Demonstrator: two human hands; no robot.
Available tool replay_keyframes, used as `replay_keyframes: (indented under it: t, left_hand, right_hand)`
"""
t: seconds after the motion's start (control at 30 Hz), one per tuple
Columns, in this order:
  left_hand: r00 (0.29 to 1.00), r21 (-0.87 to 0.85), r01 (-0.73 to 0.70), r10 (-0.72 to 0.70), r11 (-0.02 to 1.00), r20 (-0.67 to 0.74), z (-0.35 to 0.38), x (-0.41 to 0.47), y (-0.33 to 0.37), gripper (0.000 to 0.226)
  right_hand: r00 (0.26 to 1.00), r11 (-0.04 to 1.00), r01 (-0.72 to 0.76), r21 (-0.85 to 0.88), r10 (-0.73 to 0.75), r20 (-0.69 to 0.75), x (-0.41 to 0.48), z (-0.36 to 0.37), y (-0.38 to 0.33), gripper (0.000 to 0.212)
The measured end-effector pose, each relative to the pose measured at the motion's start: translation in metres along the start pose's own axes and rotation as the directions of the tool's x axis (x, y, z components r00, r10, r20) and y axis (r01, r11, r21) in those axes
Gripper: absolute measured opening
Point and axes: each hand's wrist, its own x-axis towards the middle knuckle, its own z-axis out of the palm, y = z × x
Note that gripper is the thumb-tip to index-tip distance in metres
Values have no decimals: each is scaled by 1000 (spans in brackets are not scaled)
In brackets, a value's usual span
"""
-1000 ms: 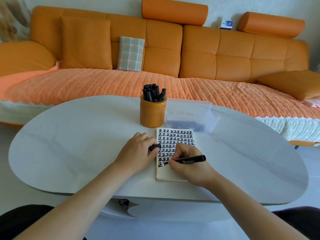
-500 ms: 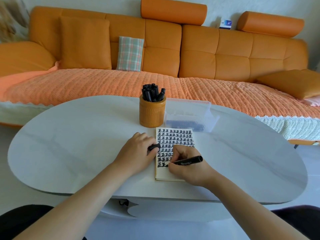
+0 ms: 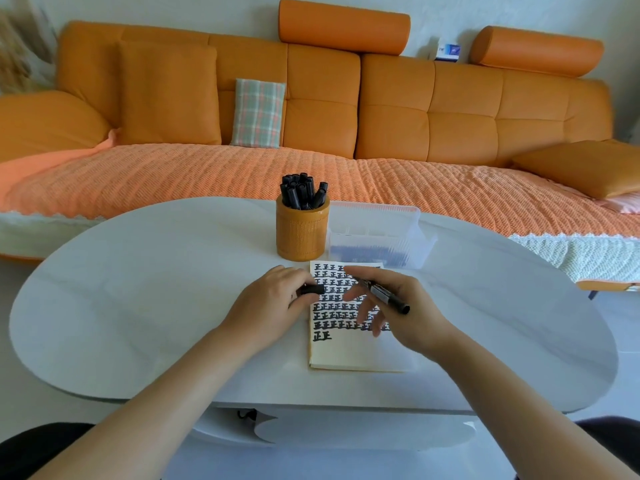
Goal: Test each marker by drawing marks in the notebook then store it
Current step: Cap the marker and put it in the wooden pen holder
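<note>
1. notebook [image 3: 346,355], open page: I read rows of the hand-drawn character 正 in black ink; the bottom row is short.
2. marker [image 3: 384,294], barrel label: print too small for me to read.
3. blue-and-white box [image 3: 446,51] on the sofa [image 3: 464,109] back: lettering illegible.

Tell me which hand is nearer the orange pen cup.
Left. The left hand sits just before the pen cup; the right hand is farther right, over the notebook.

The right hand [image 3: 415,323] lifts the marker [image 3: 384,295] off the notebook [image 3: 346,355], lower fingers loosening, its front end now angled toward the left hand's [image 3: 273,303] cap [image 3: 313,289].
</note>
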Motion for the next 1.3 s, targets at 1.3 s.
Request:
replay_keyframes:
  t: [1.3]
  left_hand:
    - [993,-86,-108,111,990,39,-5,10,5,15]
  right_hand:
    - [997,820,53,-570,-74,-14,13,3,0,18]
